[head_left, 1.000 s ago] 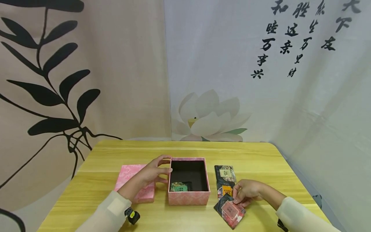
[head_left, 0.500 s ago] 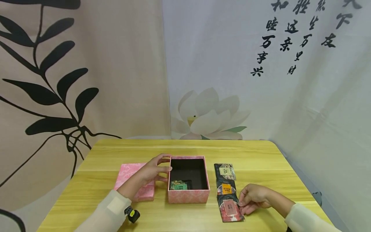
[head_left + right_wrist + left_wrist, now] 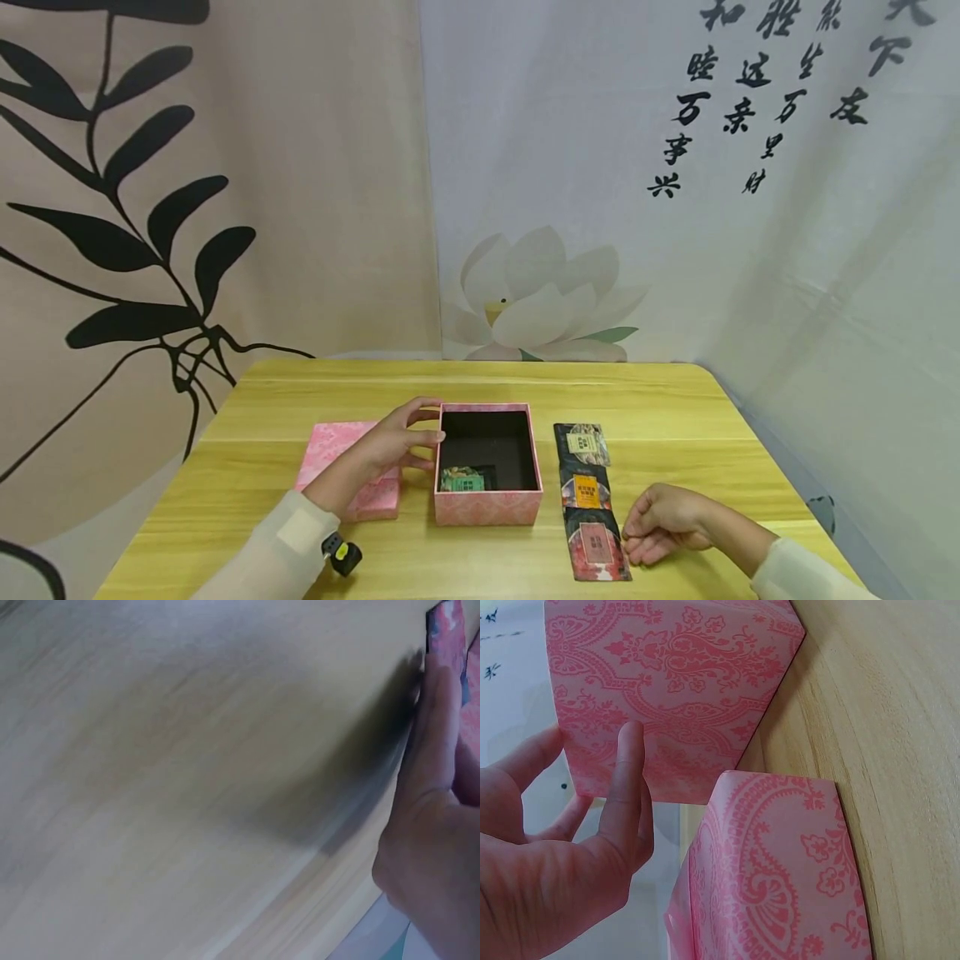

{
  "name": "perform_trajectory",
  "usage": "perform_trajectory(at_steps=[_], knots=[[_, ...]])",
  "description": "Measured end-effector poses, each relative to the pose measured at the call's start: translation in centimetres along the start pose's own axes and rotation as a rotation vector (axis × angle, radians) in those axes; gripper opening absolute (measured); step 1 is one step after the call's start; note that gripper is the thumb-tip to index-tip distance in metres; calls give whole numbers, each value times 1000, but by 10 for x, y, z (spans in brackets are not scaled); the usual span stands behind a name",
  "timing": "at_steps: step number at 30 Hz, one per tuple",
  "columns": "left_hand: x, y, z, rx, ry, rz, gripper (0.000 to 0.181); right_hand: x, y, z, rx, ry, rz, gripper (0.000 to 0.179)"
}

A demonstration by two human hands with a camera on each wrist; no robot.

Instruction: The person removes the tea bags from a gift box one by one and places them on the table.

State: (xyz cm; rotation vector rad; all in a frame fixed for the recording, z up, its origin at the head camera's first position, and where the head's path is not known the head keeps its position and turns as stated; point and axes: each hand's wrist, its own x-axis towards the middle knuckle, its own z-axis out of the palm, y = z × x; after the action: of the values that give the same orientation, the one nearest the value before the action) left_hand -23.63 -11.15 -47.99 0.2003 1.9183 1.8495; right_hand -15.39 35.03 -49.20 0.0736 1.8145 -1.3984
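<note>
My left hand (image 3: 392,443) touches the left wall of a pink patterned box (image 3: 489,509), its fingers spread along the outside. In the left wrist view, a fingertip lies on the box's patterned side (image 3: 682,682). The box is open, dark inside, with a small green-labelled packet (image 3: 463,481) at its near left. My right hand (image 3: 667,523) rests on the table with loosely bent fingers, its fingertips at the right edge of a red-labelled packet (image 3: 597,546). Above it, an orange-labelled packet (image 3: 587,490) and a cream-labelled packet (image 3: 582,444) lie in a column.
A pink box lid (image 3: 375,504) lies left of the box, partly under my left forearm. Everything stands on a yellow wood-grain table (image 3: 480,383). A printed curtain (image 3: 337,167) hangs behind it.
The red-labelled packet has turned from a slant to line up below the other two. My right hand has moved right and slightly nearer, off the packet's face. The left hand has stayed put.
</note>
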Motion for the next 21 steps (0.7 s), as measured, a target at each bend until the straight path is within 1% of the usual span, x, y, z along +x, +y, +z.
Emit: perform_trajectory(at_steps=[3, 7, 11, 15, 18, 21], knots=[[0, 0, 0, -5, 2, 0, 61, -2, 0, -4, 13, -32, -2, 17], [1, 1, -1, -8, -2, -2, 63, -4, -6, -9, 35, -90, -18, 22], [1, 1, -1, -7, -6, 0, 64, -3, -18, -12, 54, -128, -46, 26], [0, 1, -1, -11, -13, 1, 61, -1, -33, -8, 87, -162, -72, 31], [0, 1, -2, -11, -20, 5, 62, 2, -46, -3, 98, -174, -97, 40], [-1, 1, -2, -12, -29, 14, 65, 6, -60, 3, 92, -144, -124, 53]])
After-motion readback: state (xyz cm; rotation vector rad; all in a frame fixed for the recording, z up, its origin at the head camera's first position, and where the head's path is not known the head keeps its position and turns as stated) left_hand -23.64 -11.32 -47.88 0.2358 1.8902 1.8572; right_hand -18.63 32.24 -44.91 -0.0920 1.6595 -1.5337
